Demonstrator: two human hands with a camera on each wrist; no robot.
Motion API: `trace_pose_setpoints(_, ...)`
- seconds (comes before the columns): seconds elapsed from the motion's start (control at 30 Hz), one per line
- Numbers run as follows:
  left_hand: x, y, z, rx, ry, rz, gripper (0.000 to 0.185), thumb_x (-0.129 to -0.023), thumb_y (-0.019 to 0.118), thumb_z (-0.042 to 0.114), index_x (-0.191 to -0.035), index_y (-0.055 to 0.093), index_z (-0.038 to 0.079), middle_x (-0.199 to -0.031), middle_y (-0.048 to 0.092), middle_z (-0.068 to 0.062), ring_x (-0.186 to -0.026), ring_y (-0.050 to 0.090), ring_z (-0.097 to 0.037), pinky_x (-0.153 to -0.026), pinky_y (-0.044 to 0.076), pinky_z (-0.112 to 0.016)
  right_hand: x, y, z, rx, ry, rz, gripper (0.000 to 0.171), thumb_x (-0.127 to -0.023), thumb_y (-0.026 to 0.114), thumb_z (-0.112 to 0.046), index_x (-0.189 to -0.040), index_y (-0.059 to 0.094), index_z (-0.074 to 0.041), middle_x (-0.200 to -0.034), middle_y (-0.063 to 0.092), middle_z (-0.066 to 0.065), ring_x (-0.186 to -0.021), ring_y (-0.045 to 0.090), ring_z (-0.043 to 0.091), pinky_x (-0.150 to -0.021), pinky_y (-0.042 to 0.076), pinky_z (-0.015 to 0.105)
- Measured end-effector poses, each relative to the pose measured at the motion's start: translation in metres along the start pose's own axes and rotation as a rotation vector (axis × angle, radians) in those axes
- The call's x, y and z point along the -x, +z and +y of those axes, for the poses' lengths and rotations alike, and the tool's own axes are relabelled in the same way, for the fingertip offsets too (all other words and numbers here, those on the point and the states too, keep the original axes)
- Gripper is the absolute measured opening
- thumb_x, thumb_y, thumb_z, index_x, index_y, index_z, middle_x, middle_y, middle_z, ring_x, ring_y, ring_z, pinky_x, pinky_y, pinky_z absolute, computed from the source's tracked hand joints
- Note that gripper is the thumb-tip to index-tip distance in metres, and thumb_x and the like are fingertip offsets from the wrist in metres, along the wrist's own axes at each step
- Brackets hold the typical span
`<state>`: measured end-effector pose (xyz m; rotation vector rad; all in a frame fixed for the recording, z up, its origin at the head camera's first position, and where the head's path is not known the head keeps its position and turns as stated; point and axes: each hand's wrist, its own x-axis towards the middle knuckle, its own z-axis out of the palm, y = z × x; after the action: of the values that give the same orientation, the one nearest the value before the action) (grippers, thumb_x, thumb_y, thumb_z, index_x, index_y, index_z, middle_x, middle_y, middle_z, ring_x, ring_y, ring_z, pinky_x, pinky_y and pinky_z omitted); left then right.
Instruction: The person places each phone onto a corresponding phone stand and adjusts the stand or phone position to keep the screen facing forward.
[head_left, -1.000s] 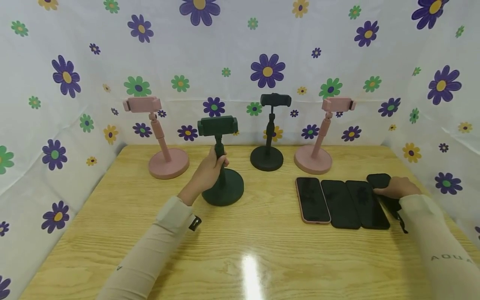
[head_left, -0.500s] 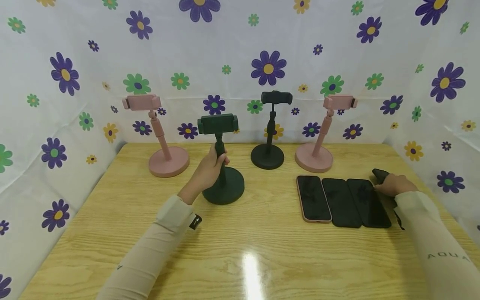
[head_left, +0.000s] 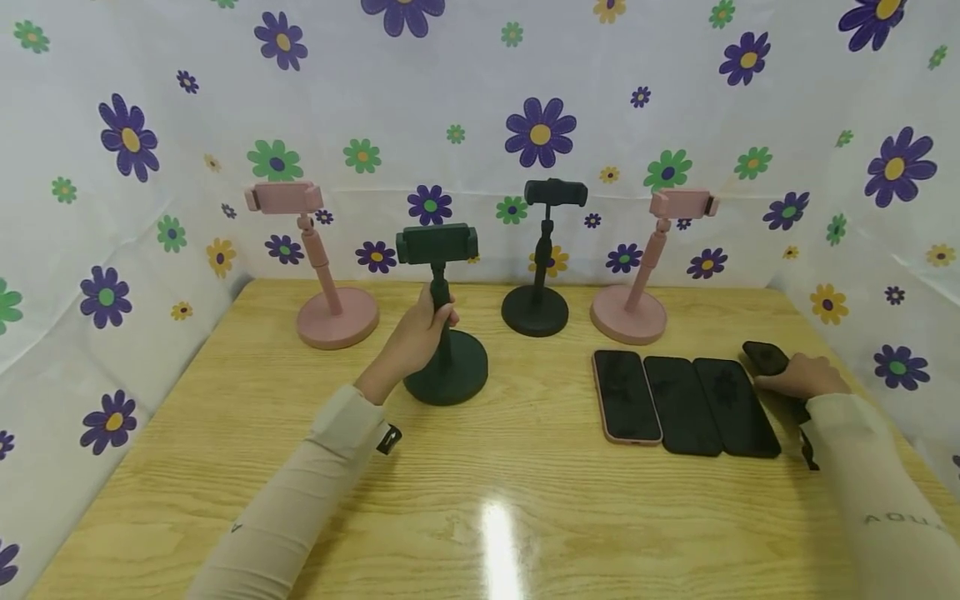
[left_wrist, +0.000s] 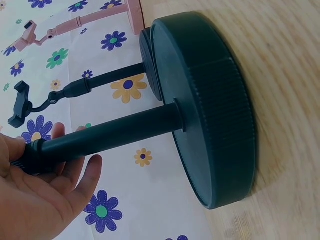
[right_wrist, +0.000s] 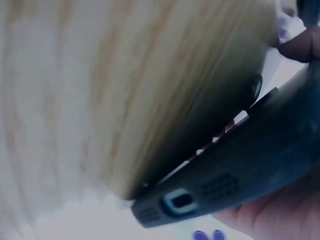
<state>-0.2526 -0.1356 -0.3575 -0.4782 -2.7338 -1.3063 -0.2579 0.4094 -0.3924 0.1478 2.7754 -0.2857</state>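
My left hand (head_left: 408, 337) grips the pole of a dark green phone stand (head_left: 447, 379), thumb and fingers round it just under the clamp head. In the left wrist view the stand's round base (left_wrist: 220, 120) rests on the wood. At the table's right, my right hand (head_left: 804, 377) holds a black phone (head_left: 763, 357); the palm and sleeve hide its near part. The right wrist view shows that phone tilted, its port end (right_wrist: 179, 201) close to the table. Just left of this hand lies another black phone (head_left: 737, 408), flat, screen up.
A pink-edged phone (head_left: 627, 396) and a further black phone (head_left: 681, 407) lie side by side in the row. Behind stand a black stand (head_left: 535, 312), a right pink stand (head_left: 628, 315) and a left pink stand (head_left: 337, 318). Flowered cloth (head_left: 480, 92) encloses the table's back and sides.
The phone in my right hand was lying flatter a second ago; its far end has tilted and turned. My left hand keeps its grip on the green stand.
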Motion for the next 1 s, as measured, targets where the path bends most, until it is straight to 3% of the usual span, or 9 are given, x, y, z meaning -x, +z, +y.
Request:
trace_pose_setpoints(0.1,0.0003,0.0006,0.0011,0.000,0.002,0.004,0.025,-0.103,0.033,0.019,-0.118,0.037,0.001,-0.102,0.060,-0.019,-0.101,0.059,-0.031,-0.097,0.044,-0.048,0.0000,0.0003,0.0070,-0.051,0.018,0.000,0.085,-0.084,0.056,-0.049,-0.112,0.040,0.030,-0.105,0.047,0.047,-0.083,0.055,0.048,-0.064,0.047,0.045)
trace_pose_setpoints(0.23,-0.0003,0.0023,0.0012,0.002,0.019,0.005,0.024,-0.103,0.033,0.019,-0.118,0.037,0.000,-0.101,0.060,-0.019,-0.100,0.059,-0.032,-0.097,0.045,-0.048,0.0003,0.0007,0.0101,-0.068,0.069,0.021,0.092,-0.084,0.055,-0.049,-0.120,0.031,0.032,-0.115,0.034,0.054,-0.099,0.042,0.060,-0.075,0.044,0.057)
trace_pose_setpoints(0.33,-0.0010,0.0035,0.0006,-0.002,0.019,0.005,0.024,-0.103,0.034,0.019,-0.118,0.037,0.000,-0.101,0.060,-0.019,-0.100,0.059,-0.032,-0.097,0.044,-0.048,0.0005,0.0018,0.0092,-0.085,0.090,0.058,0.098,-0.082,0.059,-0.049,-0.124,0.024,0.032,-0.116,0.028,0.056,-0.102,0.037,0.062,-0.078,0.042,0.062)
trace_pose_setpoints(0.53,-0.0006,0.0017,0.0000,-0.019,0.014,0.011,0.028,-0.102,0.033,0.020,-0.120,0.036,-0.001,-0.100,0.059,-0.018,-0.099,0.057,-0.032,-0.096,0.043,-0.049,-0.0007,0.0060,0.0041,-0.196,0.120,0.188,0.109,-0.079,0.063,-0.051,-0.127,0.008,0.031,-0.118,0.024,0.056,-0.101,0.040,0.060,-0.080,0.043,0.062)
trace_pose_setpoints(0.7,0.0003,0.0013,0.0002,-0.020,0.007,0.008,0.030,-0.102,0.033,0.022,-0.120,0.036,-0.002,-0.101,0.059,-0.019,-0.098,0.056,-0.032,-0.096,0.043,-0.049,-0.0016,0.0087,0.0042,-0.318,0.068,0.294,0.107,-0.082,0.062,-0.052,-0.128,0.006,0.027,-0.118,0.032,0.055,-0.102,0.044,0.059,-0.085,0.041,0.062)
trace_pose_setpoints(1.0,-0.0010,0.0015,0.0007,-0.018,0.019,0.015,0.026,-0.102,0.034,0.020,-0.118,0.036,-0.001,-0.100,0.060,-0.019,-0.099,0.058,-0.033,-0.097,0.043,-0.049,-0.0009,0.0082,0.0036,-0.427,0.013,0.277,0.107,-0.084,0.062,-0.049,-0.134,0.001,0.024,-0.127,0.022,0.054,-0.115,0.034,0.060,-0.096,0.033,0.066)
